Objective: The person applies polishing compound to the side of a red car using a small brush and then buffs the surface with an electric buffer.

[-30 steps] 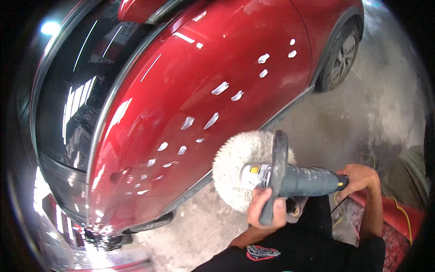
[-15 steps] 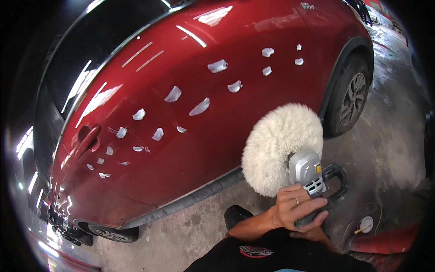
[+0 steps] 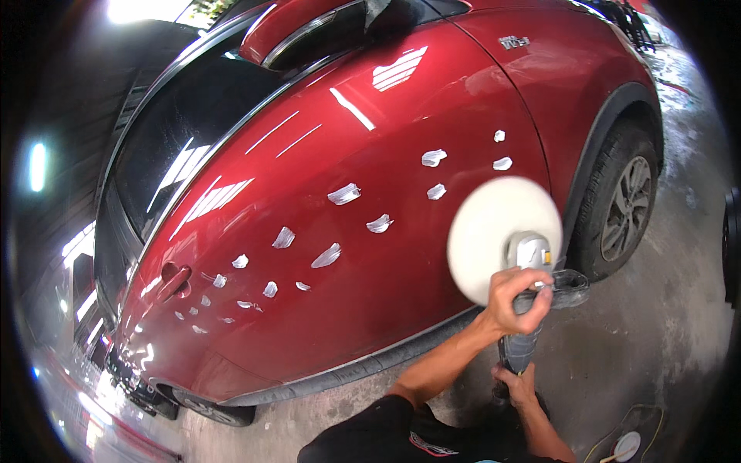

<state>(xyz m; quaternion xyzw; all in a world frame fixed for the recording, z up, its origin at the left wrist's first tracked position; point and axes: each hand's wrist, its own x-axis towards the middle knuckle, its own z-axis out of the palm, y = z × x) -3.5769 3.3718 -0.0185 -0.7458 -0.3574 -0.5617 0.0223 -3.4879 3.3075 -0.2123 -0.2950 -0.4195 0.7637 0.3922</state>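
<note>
My left hand (image 3: 519, 299) is closed round the front of a polisher (image 3: 531, 248), just behind its grey head and next to its black loop handle (image 3: 573, 288). Lower down, my right hand (image 3: 522, 383) grips the tool's dark rear body. A round cream wool pad (image 3: 482, 231) on the polisher faces the lower front of a red car door (image 3: 363, 309). Its outline looks smooth and blurred, as in spinning; whether it touches the paint I cannot tell. Several white compound dabs (image 3: 344, 194) are spread across the door.
A front wheel (image 3: 627, 197) stands beyond the pad to the right. The side mirror (image 3: 301, 35) juts out at the top, and a door handle (image 3: 176, 282) lies to the left. On the concrete floor (image 3: 617, 363) are a small white round object (image 3: 627, 446) and a thin cord.
The polisher has moved slightly up and the pad's fluffy wool has become a smooth blurred disc. My right hand now shows on the rear body. The view has shifted, bringing the mirror in.
</note>
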